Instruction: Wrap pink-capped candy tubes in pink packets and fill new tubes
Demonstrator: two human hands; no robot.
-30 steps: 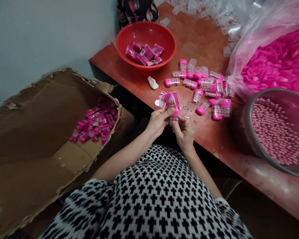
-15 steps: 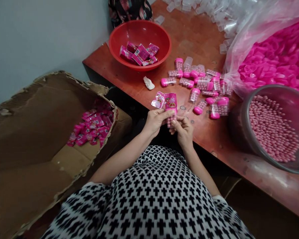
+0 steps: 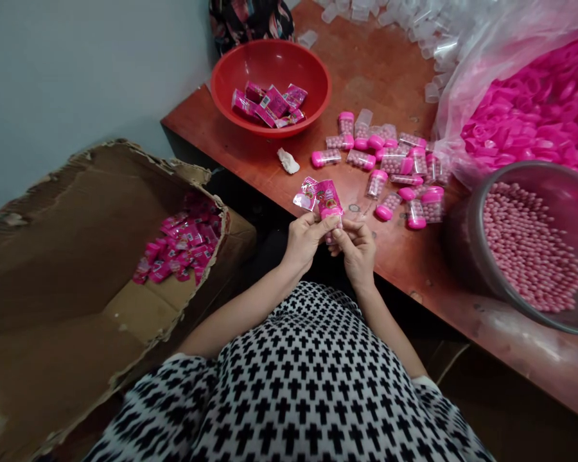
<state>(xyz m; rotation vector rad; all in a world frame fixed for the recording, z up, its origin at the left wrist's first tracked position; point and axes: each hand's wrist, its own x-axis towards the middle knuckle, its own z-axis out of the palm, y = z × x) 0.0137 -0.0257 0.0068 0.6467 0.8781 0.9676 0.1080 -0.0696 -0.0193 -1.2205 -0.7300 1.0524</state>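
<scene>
At the table's front edge my left hand point(image 3: 308, 237) pinches a pink printed wrapper sleeve point(image 3: 327, 194) around the top of a small clear candy container point(image 3: 330, 237). My right hand point(image 3: 355, 247) grips the same container lower down, thumb across its front. Pink candy balls show through its wall between my fingers. Just behind my left fingers lies a flat pink-and-silver wrapper point(image 3: 307, 194). Several filled candy containers point(image 3: 376, 184) with pink caps lie in a loose group to the right.
Behind my hands stand a red bowl point(image 3: 270, 54) with wrapped packs and a white scrap point(image 3: 288, 161). On the right are a grey tub point(image 3: 479, 244) of pink candy balls and a plastic bag point(image 3: 455, 109) of pink caps. A torn cardboard box point(image 3: 77, 256) with wrapped packs sits at left.
My fingers have come up over more of the container, and the wrapper sleeve sits lower and tilts slightly left. Less of the container's candy shows. The view has shifted slightly.
</scene>
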